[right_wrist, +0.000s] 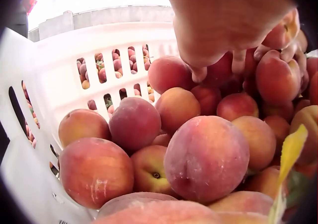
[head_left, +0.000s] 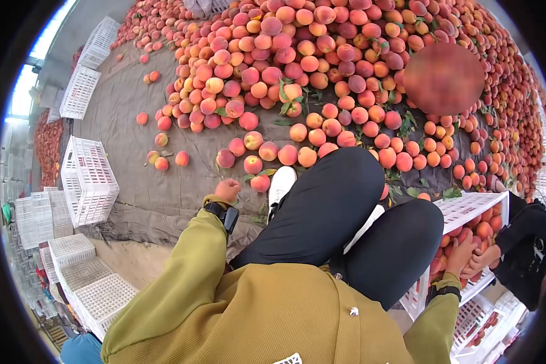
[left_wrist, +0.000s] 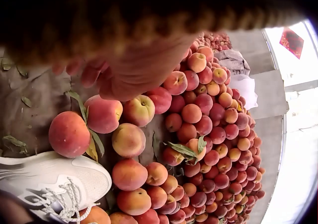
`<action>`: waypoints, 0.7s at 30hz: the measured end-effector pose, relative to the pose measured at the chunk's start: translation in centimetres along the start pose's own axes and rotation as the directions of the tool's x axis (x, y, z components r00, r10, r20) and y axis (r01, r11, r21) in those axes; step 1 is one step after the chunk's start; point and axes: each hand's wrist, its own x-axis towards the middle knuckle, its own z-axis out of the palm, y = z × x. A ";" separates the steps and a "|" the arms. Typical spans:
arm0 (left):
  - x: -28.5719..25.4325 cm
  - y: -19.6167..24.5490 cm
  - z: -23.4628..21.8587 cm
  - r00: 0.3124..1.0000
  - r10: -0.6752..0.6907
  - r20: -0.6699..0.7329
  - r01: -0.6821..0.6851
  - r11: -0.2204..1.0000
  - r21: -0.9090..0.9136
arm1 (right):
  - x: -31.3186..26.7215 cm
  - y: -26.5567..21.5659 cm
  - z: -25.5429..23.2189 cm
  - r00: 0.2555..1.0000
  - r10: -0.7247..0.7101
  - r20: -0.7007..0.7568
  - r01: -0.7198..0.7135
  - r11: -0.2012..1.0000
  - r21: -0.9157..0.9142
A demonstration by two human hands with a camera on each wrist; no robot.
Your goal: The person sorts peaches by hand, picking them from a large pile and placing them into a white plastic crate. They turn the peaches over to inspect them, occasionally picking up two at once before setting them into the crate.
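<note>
My left hand (head_left: 227,190) hangs loosely curled and empty over the ground cloth, to the left of a white shoe (head_left: 281,185). Close by lie a peach (head_left: 259,183) and several others, which the left wrist view shows past the fingers (left_wrist: 92,74). On the right side, my right hand (head_left: 461,250) reaches into a white plastic crate (head_left: 461,209) full of peaches (right_wrist: 206,157). Its fingers (right_wrist: 238,60) point down among the fruit, fingertips right at a dark red peach (right_wrist: 218,70). Another person's hand (head_left: 480,262) is beside it, at a peach (right_wrist: 278,77).
A large heap of peaches (head_left: 321,45) spreads ahead over a dark ground cloth (head_left: 121,103). Empty white crates (head_left: 90,182) stand along the left, with stacked ones (head_left: 106,297) nearer. Another person in black (head_left: 525,258) is beside the crate at right.
</note>
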 end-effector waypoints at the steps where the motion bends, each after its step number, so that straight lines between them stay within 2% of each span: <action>1: 0.9 -1.5 0.2 0.999 -0.050 -0.011 0.051 0.998 0.027 | 0.6 0.6 0.9 0.998 -0.058 -0.012 0.058 0.998 -0.025; 2: 1.9 -2.7 0.3 0.998 -0.056 -0.004 0.056 0.998 0.021 | 1.2 0.9 1.4 0.993 -0.118 -0.018 0.117 0.992 -0.050; 3: 2.5 -3.8 0.3 0.982 0.007 -0.188 0.002 0.999 0.052 | 1.5 0.6 1.2 0.996 -0.088 0.027 0.092 0.979 -0.181; 4: 3.3 -4.7 -0.1 0.930 0.082 -0.359 -0.050 0.994 0.098 | 1.6 0.3 1.1 0.996 -0.080 0.033 0.085 0.978 -0.193; 5: 4.2 -4.9 -1.1 0.905 0.126 -0.406 -0.055 0.982 0.181 | 1.6 -1.1 0.3 0.992 -0.079 0.098 0.089 0.991 -0.100; 6: 4.0 -3.5 -2.1 0.855 0.226 -0.467 -0.053 0.934 0.354 | 1.1 -2.2 -1.1 0.986 -0.057 0.158 0.061 0.998 -0.019; 7: 5.8 -5.0 -3.2 0.768 0.424 -0.479 -0.208 0.874 0.439 | 0.3 -4.7 -3.6 0.955 -0.248 0.161 0.196 0.938 0.285; 8: 7.4 -5.3 -4.5 0.789 0.468 -0.398 -0.294 0.857 0.423 | -0.8 -7.0 -5.3 0.979 -0.141 0.147 0.121 0.983 0.138; 9: 7.3 -3.3 -4.4 0.809 0.456 -0.371 -0.295 0.861 0.414 | -1.0 -7.2 -5.8 0.995 -0.060 0.082 0.054 0.996 0.070; 10: 7.6 -1.2 -4.5 0.883 0.395 -0.253 -0.344 0.912 0.223 | -1.1 -6.7 -5.5 1.000 -0.002 -0.023 0.001 0.999 -0.037; 11: 13.6 -6.3 -5.6 0.858 0.480 -0.183 -0.447 0.873 0.194 | -1.4 -7.0 -7.0 0.997 0.069 -0.023 -0.070 0.996 -0.062; 12: 13.6 -4.2 -5.8 0.850 0.524 -0.063 -0.425 0.750 0.507 | -1.8 -6.1 -7.6 0.992 0.073 -0.101 -0.073 0.997 0.004; 13: 16.6 -6.0 -5.3 0.909 0.411 -0.075 -0.410 0.912 0.032 | -2.4 -5.7 -8.9 0.981 0.085 -0.173 -0.075 0.995 0.062; 14: 18.0 -6.3 -5.1 0.899 0.428 -0.095 -0.420 0.903 0.086 | -3.4 -5.3 -10.1 0.968 0.078 -0.238 -0.049 0.991 0.128; 15: 19.2 -6.4 -4.7 0.931 0.330 -0.153 -0.314 0.942 0.120 | -4.7 -4.5 -11.0 0.958 0.141 -0.250 -0.112 0.986 0.127; 16: 14.4 -0.8 -3.6 0.959 0.216 -0.184 -0.167 0.953 0.252 | -5.8 -4.0 -11.7 0.953 0.178 -0.246 -0.138 0.975 0.172; 18: 14.5 0.5 -3.4 0.955 0.227 -0.190 -0.177 0.953 0.247 | -7.1 -3.7 -12.7 0.944 0.215 -0.252 -0.161 0.962 0.220; 19: 14.1 2.0 -3.8 0.963 0.269 0.018 -0.238 0.817 0.525 | -8.4 -3.8 -13.1 0.943 0.257 -0.211 -0.177 0.924 0.339; 20: 13.4 3.7 -4.2 0.945 0.241 0.222 -0.325 0.595 0.735 | -9.5 -3.8 -13.3 0.942 0.292 -0.167 -0.190 0.871 0.453; 21: 12.9 5.2 -4.3 0.939 0.258 0.226 -0.338 0.588 0.735 | -10.2 -3.2 -12.0 0.939 0.251 -0.235 -0.123 0.884 0.451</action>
